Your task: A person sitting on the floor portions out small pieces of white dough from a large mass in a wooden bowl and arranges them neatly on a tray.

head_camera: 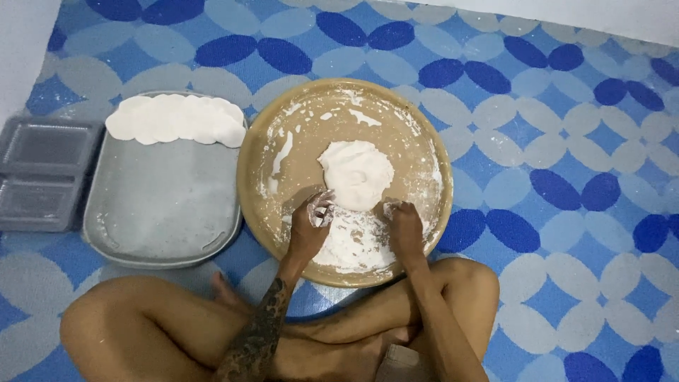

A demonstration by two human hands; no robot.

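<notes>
We sit cross-legged on the floor mat [566,141], patterned in blue and pale ovals, and work over the things laid on it. Largest is the round tan tray [438,177], dusted and smeared with flour. Left of it, touching its rim, lies the grey metal tray [163,205] with a row of flat white discs [177,119] overlapping along its far end; further left sits a dark plastic container [42,177]. The white dough lump [356,174] rests near the middle of the tan tray. Our left hand [310,230] and right hand [403,228] curl loosely at its near edge, floured, each grip holding nothing. Here it seems best to press evenly from both sides and keep the loose flour under the dough.
</notes>
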